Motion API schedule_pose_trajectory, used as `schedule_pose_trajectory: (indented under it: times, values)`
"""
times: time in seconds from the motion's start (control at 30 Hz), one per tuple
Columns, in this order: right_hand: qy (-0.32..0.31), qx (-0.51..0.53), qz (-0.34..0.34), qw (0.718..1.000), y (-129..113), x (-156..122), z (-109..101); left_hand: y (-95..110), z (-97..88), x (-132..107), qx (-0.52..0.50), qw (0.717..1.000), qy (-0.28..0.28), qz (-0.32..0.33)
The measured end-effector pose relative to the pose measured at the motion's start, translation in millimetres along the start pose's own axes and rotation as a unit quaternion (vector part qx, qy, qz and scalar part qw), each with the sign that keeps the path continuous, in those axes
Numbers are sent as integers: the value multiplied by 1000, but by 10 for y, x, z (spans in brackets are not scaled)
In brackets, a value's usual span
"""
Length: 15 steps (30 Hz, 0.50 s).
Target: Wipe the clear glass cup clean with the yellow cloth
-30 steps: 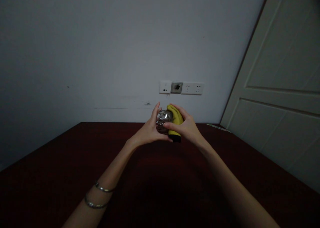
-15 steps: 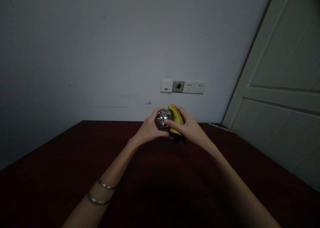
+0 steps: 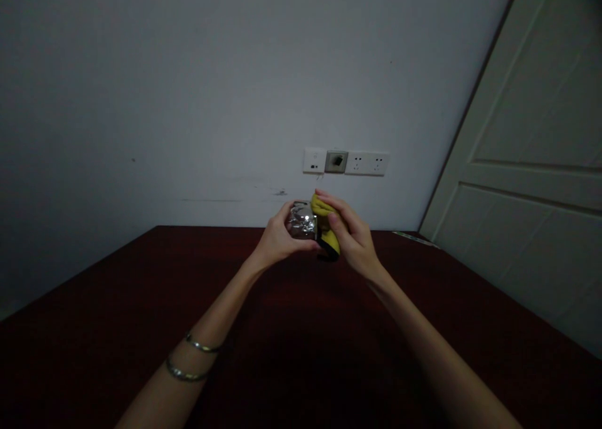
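Both my hands are raised above a dark red table [image 3: 141,303], close to the far wall. My left hand [image 3: 277,241] is closed around a small shiny silver object [image 3: 302,221] that looks like glass or crinkled foil. My right hand [image 3: 353,238] is closed on a yellow cloth with a black edge [image 3: 324,228], pressed against the right side of the shiny object. The two hands touch at the object. Two thin bangles [image 3: 190,359] circle my left forearm.
A white wall stands behind the table, with a row of sockets [image 3: 345,162] just above my hands. A white panelled door [image 3: 531,165] fills the right side. A thin flat strip [image 3: 414,238] lies at the table's far right corner.
Both hands have risen slightly. My right hand has turned the yellow cloth round the shiny object, and my left fingers have curled tighter on it.
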State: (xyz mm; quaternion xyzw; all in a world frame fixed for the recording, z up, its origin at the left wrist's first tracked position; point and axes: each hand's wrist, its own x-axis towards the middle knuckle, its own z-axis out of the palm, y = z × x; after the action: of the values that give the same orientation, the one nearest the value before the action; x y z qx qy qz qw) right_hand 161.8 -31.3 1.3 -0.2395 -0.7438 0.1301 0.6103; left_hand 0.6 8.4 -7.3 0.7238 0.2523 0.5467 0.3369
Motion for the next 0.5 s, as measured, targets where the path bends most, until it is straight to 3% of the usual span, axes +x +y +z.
schedule_pose_trajectory:
  times: [0.17, 0.37, 0.5]
  values:
    - [-54, -56, -68, 995, -68, 2, -77, -52, -6, 14, -55, 998, -22, 4]
    - [-17, -47, -53, 997, 5, 36, -77, -51, 23, 8, -95, 995, -25, -14]
    - [-41, -39, -55, 997, -29, 37, -80, -57, 25, 14, -88, 996, -23, -2]
